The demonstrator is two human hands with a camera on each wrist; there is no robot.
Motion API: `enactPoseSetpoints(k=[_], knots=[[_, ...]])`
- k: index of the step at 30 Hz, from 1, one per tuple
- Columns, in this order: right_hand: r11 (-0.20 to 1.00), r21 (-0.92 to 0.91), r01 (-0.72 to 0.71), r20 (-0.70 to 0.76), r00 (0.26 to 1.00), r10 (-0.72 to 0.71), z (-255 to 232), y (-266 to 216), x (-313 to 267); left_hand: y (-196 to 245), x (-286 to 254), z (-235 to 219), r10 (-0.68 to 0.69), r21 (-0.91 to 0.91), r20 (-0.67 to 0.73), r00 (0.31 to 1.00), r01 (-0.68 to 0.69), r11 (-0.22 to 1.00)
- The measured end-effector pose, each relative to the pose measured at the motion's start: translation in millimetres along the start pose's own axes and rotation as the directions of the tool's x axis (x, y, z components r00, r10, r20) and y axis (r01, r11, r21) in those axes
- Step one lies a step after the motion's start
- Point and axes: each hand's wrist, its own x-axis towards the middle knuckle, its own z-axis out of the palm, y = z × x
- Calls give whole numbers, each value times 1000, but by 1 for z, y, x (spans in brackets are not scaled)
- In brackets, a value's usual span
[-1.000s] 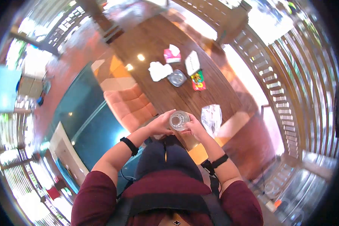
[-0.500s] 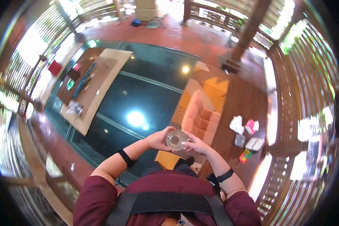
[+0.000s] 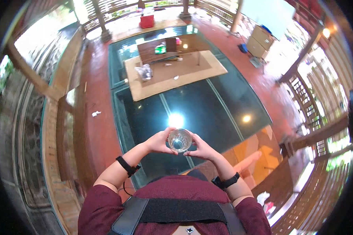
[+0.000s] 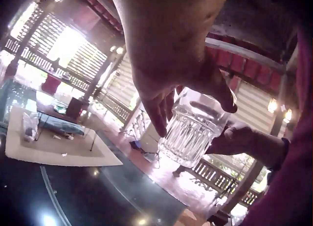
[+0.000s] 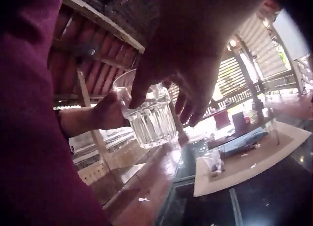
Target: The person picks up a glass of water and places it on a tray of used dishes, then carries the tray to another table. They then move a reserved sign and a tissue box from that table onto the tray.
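Observation:
A clear drinking glass [image 3: 180, 140] with fluted lower sides is held in front of the body between both hands. My left hand [image 3: 159, 141] grips its left side, thumb toward the body and fingers round the far side. On the opposite side my right hand [image 3: 202, 149] holds it with thumb and fingers near the rim. In the left wrist view the glass [image 4: 190, 130] stands slightly tilted, the left thumb across its upper part. The right wrist view shows the glass [image 5: 152, 123] with the right thumb pressed on its upper wall. No liquid shows inside.
Dark glossy floor panels [image 3: 192, 105] spread ahead. Beyond is a low wooden table [image 3: 168, 47] on a beige rug [image 3: 208, 74], a crumpled plastic bag [image 3: 144, 73] beside it. An orange chair [image 3: 247, 166] and a brown table [image 3: 276, 180] stand at the lower right.
The body has turned left: the brown table has swung from ahead to the lower right, and the low table on the rug now lies ahead. The glass stays in both hands; the right hand's grip has shifted.

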Motion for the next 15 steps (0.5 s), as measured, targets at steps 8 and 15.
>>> enactPoseSetpoints(k=[8,15], knots=[[980,-43,194,201,963,-181,22,-19,127,-33,-37,-67,-156,-110,-287,945,130,985],[956,-10,292,305,912,-275,7,-35,244,-65,-16,-148,-238,-138,-405,883,198,970]])
